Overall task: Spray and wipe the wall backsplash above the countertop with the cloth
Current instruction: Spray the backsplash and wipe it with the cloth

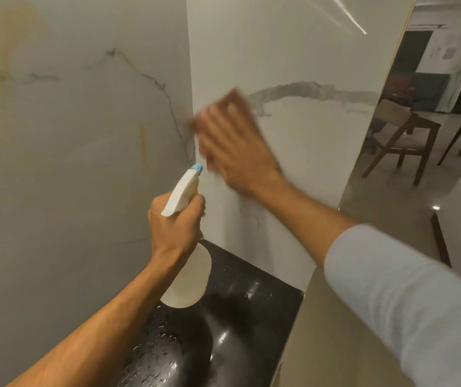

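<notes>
My right hand (234, 146) presses flat against the white marble backsplash (293, 149), blurred by motion, close to the inside corner. A reddish-brown cloth (237, 97) lies under the palm; only its edges show above and left of the fingers. My left hand (174, 222) grips a white spray bottle (181, 195) with a blue nozzle tip (197, 169), which points up toward the corner. The bottle's pale body (193, 277) hangs below the fist. The marble wall on the left (70, 149) has grey and yellow veins.
A black speckled countertop (237, 317) with water droplets lies below the hands and ends at a beige side panel (321, 331) on the right. Beyond the wall's right edge a dining room shows, with wooden chairs (399, 143).
</notes>
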